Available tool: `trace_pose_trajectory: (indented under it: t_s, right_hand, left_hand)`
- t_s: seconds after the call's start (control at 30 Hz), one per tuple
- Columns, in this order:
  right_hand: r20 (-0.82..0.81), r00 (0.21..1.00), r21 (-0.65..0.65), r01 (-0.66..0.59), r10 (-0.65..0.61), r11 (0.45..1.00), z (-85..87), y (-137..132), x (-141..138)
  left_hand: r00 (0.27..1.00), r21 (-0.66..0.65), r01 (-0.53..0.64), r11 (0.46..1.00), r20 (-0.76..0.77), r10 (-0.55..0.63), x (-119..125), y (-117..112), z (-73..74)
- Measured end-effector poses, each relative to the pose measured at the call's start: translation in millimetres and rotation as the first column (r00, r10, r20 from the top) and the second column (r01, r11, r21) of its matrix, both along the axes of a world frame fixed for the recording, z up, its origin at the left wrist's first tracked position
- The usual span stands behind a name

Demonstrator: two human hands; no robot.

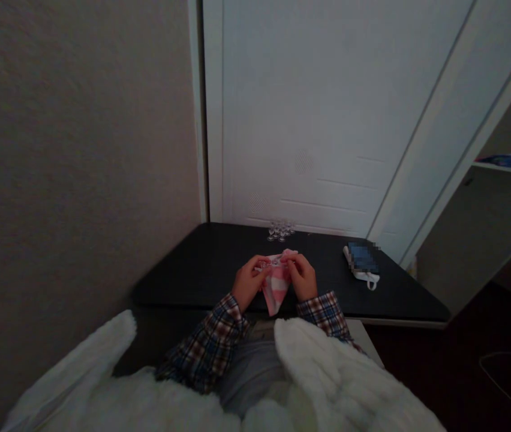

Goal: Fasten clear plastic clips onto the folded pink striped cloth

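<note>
Between closed fingers (259,263), pink striped cloth (276,291)

I note a black table (183,273) bearing a cluster of clear pieces (281,230) and a blurred blue item (362,259); a white door (318,120) stands behind.

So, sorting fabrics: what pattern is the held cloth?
The cloth has pink and white stripes; head view.

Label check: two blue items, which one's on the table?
The blue item with the white loop, on the table right of the pink-striped cloth gripped by left hand and right hand. The other blue item lies on the shelf.
</note>
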State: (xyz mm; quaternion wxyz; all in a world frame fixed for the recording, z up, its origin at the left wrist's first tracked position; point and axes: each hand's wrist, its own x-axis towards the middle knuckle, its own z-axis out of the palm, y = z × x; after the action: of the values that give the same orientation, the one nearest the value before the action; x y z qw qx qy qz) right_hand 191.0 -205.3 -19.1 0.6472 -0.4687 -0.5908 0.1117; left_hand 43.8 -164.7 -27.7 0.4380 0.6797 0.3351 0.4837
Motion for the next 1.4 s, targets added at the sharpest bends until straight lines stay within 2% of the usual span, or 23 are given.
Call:
trace_pose_trajectory:
  t_s: [0.37,0.63,0.87,1.17,1.4]
  right_hand:
    - [-0.013,1.0,-0.003,-0.024,0.024,1.0,-3.8,2.2,2.1]
    - [-0.118,0.991,-0.07,-0.066,0.057,0.995,-2.3,-3.7,0.3]
    - [-0.208,0.977,-0.083,-0.072,0.053,0.994,-5.2,1.3,1.5]
    - [-0.264,0.952,-0.09,-0.183,0.154,0.979,-9.9,3.8,0.4]
    - [-0.257,0.953,-0.098,-0.189,0.159,0.977,-8.6,4.1,-0.2]
  left_hand:
    - [1.0,0.03,0.012,0.999,-0.012,-0.012,-1.5,-0.7,0.4]
    - [1.0,0.028,0.019,0.999,-0.018,-0.019,-1.4,-2.1,1.9]
    - [0.999,0.019,0.044,0.999,-0.029,-0.044,-0.9,1.5,-1.3]
    - [0.998,0.01,0.047,0.999,-0.029,-0.046,-1.8,4.5,-7.0]
    - [0.997,0.011,0.063,0.998,-0.048,-0.063,-2.0,7.9,-9.2]
